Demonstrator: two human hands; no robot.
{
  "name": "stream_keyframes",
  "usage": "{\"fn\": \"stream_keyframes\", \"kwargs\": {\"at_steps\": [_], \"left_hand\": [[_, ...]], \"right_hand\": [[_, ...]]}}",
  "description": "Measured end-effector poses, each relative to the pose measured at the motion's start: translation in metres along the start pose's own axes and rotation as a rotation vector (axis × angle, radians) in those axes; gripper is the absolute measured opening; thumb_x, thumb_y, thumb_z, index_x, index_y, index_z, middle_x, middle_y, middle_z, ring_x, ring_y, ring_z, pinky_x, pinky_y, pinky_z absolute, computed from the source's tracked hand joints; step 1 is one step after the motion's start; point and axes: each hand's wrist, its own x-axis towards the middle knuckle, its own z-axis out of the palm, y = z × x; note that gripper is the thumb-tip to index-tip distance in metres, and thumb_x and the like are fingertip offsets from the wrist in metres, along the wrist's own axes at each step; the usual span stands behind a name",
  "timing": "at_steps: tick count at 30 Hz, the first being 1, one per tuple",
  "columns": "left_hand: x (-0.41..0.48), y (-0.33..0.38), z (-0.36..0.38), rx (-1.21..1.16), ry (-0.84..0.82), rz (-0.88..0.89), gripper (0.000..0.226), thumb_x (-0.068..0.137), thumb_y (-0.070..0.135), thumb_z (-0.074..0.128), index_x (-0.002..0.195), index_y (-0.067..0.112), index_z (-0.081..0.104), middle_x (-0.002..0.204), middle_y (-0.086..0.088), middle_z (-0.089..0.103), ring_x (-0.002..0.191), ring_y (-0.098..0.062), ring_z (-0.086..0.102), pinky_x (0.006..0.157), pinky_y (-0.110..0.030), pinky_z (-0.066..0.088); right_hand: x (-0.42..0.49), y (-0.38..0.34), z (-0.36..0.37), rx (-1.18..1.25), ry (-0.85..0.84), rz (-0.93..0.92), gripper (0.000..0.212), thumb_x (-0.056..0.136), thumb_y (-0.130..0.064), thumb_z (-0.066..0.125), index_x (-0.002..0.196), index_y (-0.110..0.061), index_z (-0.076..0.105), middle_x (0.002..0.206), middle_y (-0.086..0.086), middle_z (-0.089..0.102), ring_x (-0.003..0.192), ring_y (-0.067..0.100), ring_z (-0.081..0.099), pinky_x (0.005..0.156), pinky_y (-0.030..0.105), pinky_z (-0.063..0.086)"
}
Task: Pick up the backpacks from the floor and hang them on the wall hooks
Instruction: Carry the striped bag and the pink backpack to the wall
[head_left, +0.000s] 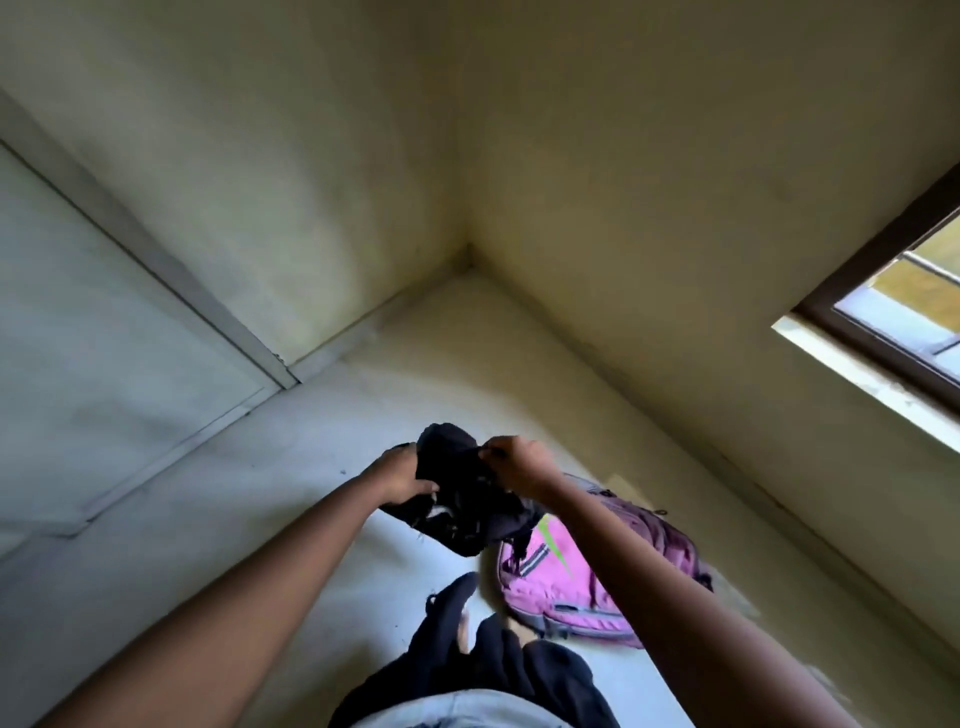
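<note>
A black backpack (465, 496) hangs in the air in front of me, crumpled and held off the floor. My left hand (402, 475) grips its left side. My right hand (517, 462) pinches its upper right part. Below and to the right, a pink backpack (561, 587) with grey trim and a green stripe lies flat on the floor near the wall, partly hidden by my right forearm. No wall hooks are in view.
I face a room corner (470, 254) with yellowish walls. A grey door (104, 332) stands on the left wall. A dark-framed window (893, 317) is at the right. My legs in dark trousers (483, 654) are below, on the pale floor (311, 431).
</note>
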Motion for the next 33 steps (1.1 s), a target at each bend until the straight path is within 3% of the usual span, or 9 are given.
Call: {"fn": "stream_keyframes", "kwargs": {"at_steps": [5,9,14,16,18,20,23,28,33], "left_hand": [[-0.017,0.012,0.029,-0.065,-0.002,0.094,0.072,0.085,0.024,0.06,0.145,0.009,0.021,0.148,-0.015,0.034,0.134,-0.029,0.037,0.105,-0.032,0.035],[-0.033,0.011,0.032,-0.267,0.39,0.278,0.048,0.086,0.022,0.058,0.131,0.015,0.048,0.134,-0.002,0.05,0.125,-0.021,0.047,0.107,-0.035,0.037],[-0.04,0.029,-0.01,-0.326,0.447,0.437,0.015,0.089,0.002,0.048,0.09,0.0,0.064,0.079,-0.015,0.066,0.059,-0.022,0.053,0.118,-0.018,0.01],[-0.044,0.042,-0.028,-0.33,0.508,0.482,0.019,0.089,0.002,0.043,0.078,-0.006,0.057,0.064,-0.014,0.051,0.074,-0.022,0.022,0.112,-0.006,0.02],[-0.05,0.054,-0.045,-0.357,0.534,0.504,0.023,0.089,0.005,0.043,0.079,-0.008,0.057,0.068,-0.011,0.051,0.088,0.007,0.055,0.083,0.003,0.036],[-0.052,0.067,-0.065,-0.311,0.572,0.547,0.027,0.087,0.014,0.043,0.081,-0.007,0.059,0.069,-0.02,0.057,0.066,-0.007,0.055,0.06,-0.012,0.036],[-0.044,0.072,-0.094,-0.206,0.642,0.585,0.03,0.086,0.018,0.041,0.092,-0.002,0.064,0.079,-0.021,0.066,0.072,-0.029,0.06,0.064,-0.033,0.04],[-0.028,0.078,-0.149,-0.133,0.805,0.659,0.035,0.083,0.02,0.041,0.101,0.006,0.068,0.094,-0.014,0.073,0.083,-0.027,0.068,0.072,-0.034,0.045],[0.007,0.072,-0.226,-0.147,0.899,0.615,0.044,0.081,0.025,0.037,0.108,0.007,0.066,0.099,-0.017,0.073,0.09,-0.033,0.067,0.075,-0.038,0.052]], "right_hand": [[0.007,-0.017,0.015,-0.057,-0.121,-0.056,0.037,0.097,-0.029,0.039,0.121,-0.008,0.06,0.121,0.02,0.063,0.109,0.034,0.059,0.087,0.033,0.043],[-0.005,-0.027,-0.016,0.044,-0.094,-0.199,0.03,0.093,-0.03,0.051,0.113,-0.014,0.066,0.108,0.014,0.069,0.099,0.024,0.063,0.073,0.026,0.039],[-0.03,-0.028,-0.064,0.207,-0.007,-0.314,0.022,0.085,-0.032,0.066,0.098,-0.014,0.07,0.08,-0.001,0.062,0.072,0.011,0.053,0.059,0.015,0.038],[-0.038,-0.028,-0.079,0.339,0.042,-0.331,0.017,0.079,-0.033,0.072,0.092,-0.024,0.067,0.077,-0.005,0.064,0.065,0.006,0.055,0.067,0.022,0.044],[-0.045,-0.029,-0.091,0.411,0.079,-0.362,0.02,0.076,-0.031,0.076,0.091,-0.027,0.064,0.076,-0.011,0.066,0.063,-0.003,0.057,0.072,0.023,0.048],[-0.047,-0.033,-0.104,0.435,0.151,-0.385,0.026,0.075,-0.026,0.077,0.098,-0.021,0.065,0.087,-0.005,0.071,0.077,0.002,0.064,0.078,0.025,0.05],[-0.041,-0.041,-0.119,0.494,0.249,-0.391,0.027,0.075,-0.021,0.077,0.099,-0.016,0.065,0.096,0.002,0.072,0.088,0.012,0.068,0.082,0.028,0.052],[-0.014,-0.062,-0.149,0.542,0.449,-0.323,0.014,0.076,-0.024,0.076,0.082,-0.019,0.063,0.067,-0.011,0.065,0.049,-0.004,0.058,0.061,0.02,0.05],[0.033,-0.102,-0.188,0.429,0.621,-0.338,0.011,0.079,-0.023,0.072,0.087,-0.017,0.068,0.064,-0.007,0.067,0.056,-0.002,0.061,0.056,0.006,0.042]]}}
